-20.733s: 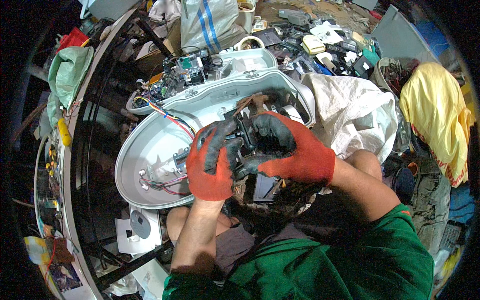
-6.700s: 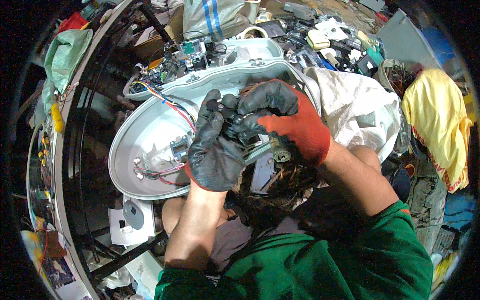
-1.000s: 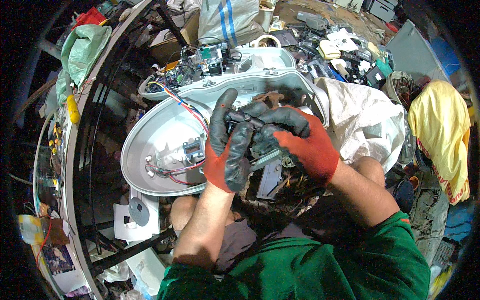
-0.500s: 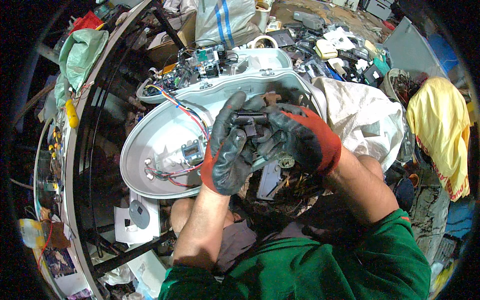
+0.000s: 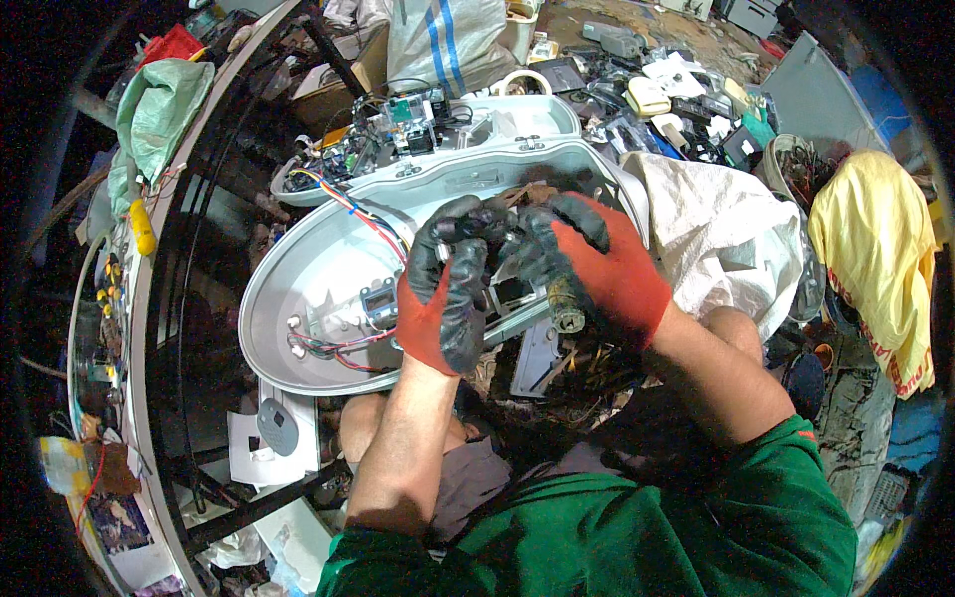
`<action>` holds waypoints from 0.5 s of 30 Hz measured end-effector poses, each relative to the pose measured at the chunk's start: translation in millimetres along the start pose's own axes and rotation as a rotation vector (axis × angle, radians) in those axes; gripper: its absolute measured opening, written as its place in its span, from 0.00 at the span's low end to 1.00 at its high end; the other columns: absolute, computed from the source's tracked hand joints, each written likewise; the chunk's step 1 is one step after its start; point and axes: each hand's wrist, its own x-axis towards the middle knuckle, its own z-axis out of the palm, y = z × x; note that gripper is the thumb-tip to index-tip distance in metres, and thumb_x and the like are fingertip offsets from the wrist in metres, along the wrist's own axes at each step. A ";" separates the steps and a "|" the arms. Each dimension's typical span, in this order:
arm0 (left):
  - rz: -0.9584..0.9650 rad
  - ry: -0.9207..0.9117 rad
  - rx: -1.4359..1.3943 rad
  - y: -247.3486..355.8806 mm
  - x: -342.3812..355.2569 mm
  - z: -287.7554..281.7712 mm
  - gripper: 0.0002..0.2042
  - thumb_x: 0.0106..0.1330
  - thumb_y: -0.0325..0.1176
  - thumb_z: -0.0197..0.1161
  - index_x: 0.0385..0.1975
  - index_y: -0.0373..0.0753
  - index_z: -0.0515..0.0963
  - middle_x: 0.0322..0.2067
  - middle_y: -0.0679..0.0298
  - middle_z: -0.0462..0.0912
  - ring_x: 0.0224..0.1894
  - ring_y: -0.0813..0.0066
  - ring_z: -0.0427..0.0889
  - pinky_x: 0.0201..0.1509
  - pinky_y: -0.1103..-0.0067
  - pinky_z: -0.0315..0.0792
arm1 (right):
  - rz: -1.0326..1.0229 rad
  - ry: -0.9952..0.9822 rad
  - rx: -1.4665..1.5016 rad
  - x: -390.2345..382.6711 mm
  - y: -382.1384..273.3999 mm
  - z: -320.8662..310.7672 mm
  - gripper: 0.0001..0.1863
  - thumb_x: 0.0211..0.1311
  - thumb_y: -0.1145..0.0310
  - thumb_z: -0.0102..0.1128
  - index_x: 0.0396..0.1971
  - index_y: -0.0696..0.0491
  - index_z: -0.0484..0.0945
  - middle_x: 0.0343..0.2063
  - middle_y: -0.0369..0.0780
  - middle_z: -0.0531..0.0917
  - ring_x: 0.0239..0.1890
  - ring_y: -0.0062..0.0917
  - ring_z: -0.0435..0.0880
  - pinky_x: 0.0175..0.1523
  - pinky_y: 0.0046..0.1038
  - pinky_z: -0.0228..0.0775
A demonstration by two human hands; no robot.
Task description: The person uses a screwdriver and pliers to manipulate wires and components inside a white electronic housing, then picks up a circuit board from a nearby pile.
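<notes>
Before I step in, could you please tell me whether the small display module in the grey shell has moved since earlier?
No: the small display module sits just as before, right of the white connectors in the grey shell.

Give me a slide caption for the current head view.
Gloved left hand grips a small dark part, right hand alongside, over a pale grey shell with coloured wires.

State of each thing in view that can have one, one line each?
Dark part: held, mostly hidden
Left hand: gloved, curled around that part
Right hand: gloved, curled
Clear cylinder: partly covered by that hand
Grey casing: open
Coloured wires: exposed
White sack: crumpled
Yellow sack: creased
</notes>
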 end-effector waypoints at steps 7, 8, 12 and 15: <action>-0.217 -0.112 0.155 4.8 2.3 -10.6 0.19 0.67 0.35 0.59 0.54 0.32 0.71 0.44 0.59 0.80 0.45 0.71 0.80 0.51 0.76 0.74 | -0.649 -0.058 -0.587 4.7 -2.3 -23.0 0.25 0.49 0.76 0.62 0.51 0.52 0.75 0.47 0.47 0.78 0.47 0.43 0.79 0.50 0.35 0.73; -0.233 -0.107 0.184 2.2 2.1 -15.7 0.21 0.65 0.36 0.60 0.55 0.32 0.71 0.45 0.59 0.80 0.45 0.70 0.81 0.51 0.73 0.76 | -0.684 -0.116 -0.643 7.3 0.5 -27.5 0.26 0.48 0.75 0.63 0.51 0.51 0.75 0.47 0.47 0.78 0.47 0.44 0.79 0.50 0.36 0.73; -0.433 -0.174 -0.035 7.2 3.8 -20.1 0.22 0.63 0.36 0.62 0.54 0.31 0.71 0.45 0.57 0.81 0.43 0.67 0.82 0.49 0.71 0.78 | -0.804 -0.168 -0.780 9.3 1.7 -36.7 0.28 0.44 0.69 0.67 0.51 0.49 0.75 0.49 0.46 0.78 0.46 0.42 0.80 0.51 0.38 0.73; -0.571 -0.146 -0.056 14.2 0.4 -17.9 0.16 0.65 0.31 0.63 0.51 0.34 0.75 0.41 0.63 0.82 0.41 0.77 0.81 0.46 0.77 0.78 | -0.861 -0.156 -0.818 6.5 4.3 -39.7 0.28 0.43 0.68 0.68 0.51 0.48 0.76 0.49 0.45 0.78 0.46 0.42 0.80 0.51 0.40 0.73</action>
